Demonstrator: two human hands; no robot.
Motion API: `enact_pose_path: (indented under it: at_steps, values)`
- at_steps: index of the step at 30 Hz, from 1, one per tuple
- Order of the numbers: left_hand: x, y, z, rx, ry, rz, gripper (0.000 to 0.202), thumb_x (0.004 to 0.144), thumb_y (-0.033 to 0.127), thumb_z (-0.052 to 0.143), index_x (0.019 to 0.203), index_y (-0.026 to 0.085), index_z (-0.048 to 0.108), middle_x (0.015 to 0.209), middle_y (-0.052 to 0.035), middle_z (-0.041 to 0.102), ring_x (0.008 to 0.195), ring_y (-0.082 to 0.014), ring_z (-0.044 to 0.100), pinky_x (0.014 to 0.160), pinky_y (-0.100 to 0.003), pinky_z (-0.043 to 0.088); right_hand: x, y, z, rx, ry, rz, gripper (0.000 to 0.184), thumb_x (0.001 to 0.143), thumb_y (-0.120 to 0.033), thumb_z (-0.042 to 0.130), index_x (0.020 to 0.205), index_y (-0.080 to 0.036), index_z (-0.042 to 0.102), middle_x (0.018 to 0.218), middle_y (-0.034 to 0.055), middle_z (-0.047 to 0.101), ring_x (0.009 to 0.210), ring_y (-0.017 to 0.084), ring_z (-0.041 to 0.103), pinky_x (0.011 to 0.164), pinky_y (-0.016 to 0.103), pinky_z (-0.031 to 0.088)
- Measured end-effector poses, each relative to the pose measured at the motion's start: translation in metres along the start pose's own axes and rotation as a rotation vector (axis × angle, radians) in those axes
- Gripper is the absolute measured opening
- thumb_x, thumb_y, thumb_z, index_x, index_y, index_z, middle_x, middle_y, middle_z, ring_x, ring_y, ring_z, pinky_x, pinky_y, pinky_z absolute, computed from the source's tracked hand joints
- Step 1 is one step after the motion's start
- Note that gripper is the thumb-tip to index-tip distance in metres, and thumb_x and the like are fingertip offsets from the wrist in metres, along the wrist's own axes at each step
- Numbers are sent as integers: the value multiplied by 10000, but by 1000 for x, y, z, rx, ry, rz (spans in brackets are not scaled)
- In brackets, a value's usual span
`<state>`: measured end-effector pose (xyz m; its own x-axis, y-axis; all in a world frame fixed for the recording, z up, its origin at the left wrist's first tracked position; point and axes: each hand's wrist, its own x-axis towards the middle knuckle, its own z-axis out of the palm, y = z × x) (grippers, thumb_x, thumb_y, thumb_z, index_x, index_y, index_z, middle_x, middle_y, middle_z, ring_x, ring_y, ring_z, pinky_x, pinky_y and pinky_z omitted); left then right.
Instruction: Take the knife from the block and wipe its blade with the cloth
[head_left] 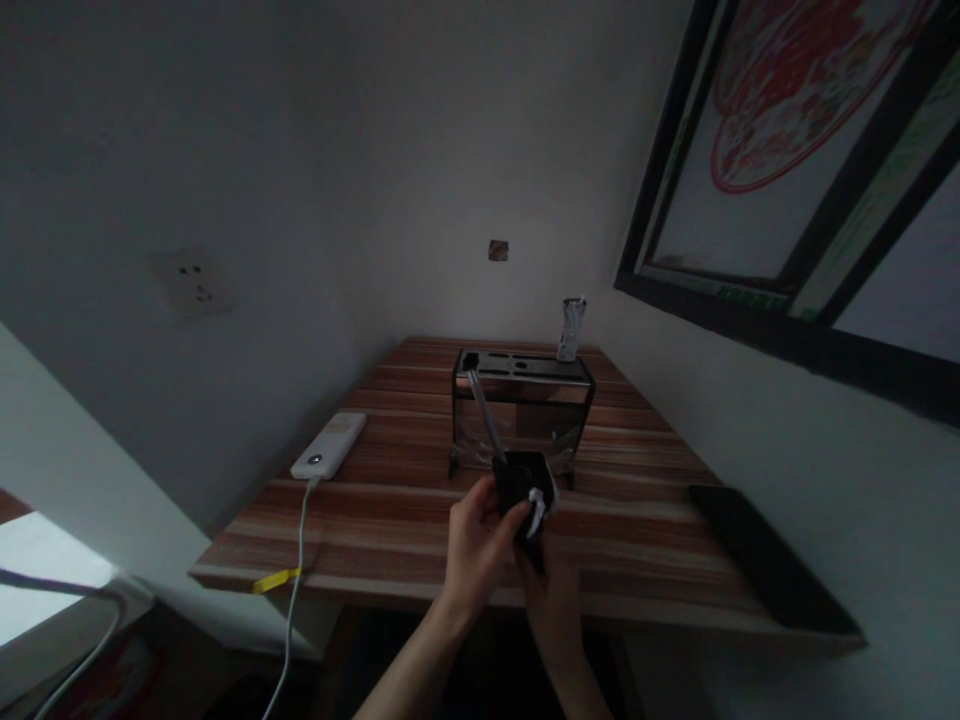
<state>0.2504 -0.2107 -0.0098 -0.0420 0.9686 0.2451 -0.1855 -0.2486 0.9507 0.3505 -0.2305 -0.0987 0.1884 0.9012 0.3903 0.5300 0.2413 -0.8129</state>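
My left hand (476,545) is closed on a black object (513,482) with a flat, boxy body, its thumb pressed on the front. A small white strip (535,510) lies on this body near the thumb. From the object's top a grey metal rod (487,415) slants up and left, its tip in front of the rack's top. My right hand (553,600) holds the lower end from below; its fingers are partly hidden and dim. Behind stands a metal-topped rack (521,367) with black side frames and slots. Clear plastic wrap hangs about its lower part.
A silvery wrapped piece (571,328) stands upright at the rack's right end. On the table (405,510), a white power bank (330,445) with a white cable (301,540) lies left. A yellow tag (276,580) is by the front edge. A dark flat slab (772,555) lies right.
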Motion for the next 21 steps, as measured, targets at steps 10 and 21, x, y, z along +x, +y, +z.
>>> enact_pose_path:
  at_steps: [10, 21]
  values:
    - [19, 18, -8, -11, 35, 94, 272, 704, 270, 681, 931, 136, 616, 897, -69, 713, 847, -198, 670, 710, -244, 530, -2, 1, 0, -46, 6, -40, 331, 861, -402, 445, 934, -165, 665, 840, 98, 722, 771, 242, 683, 666, 290, 502]
    - [48, 50, -13, -22, 117, 216, 280, 676, 288, 703, 897, 126, 642, 861, -64, 719, 809, -189, 674, 690, -236, 522, -1, -1, 2, -67, 37, -38, 442, 859, -515, 431, 917, -161, 690, 831, 100, 729, 743, 232, 693, 653, 277, 513]
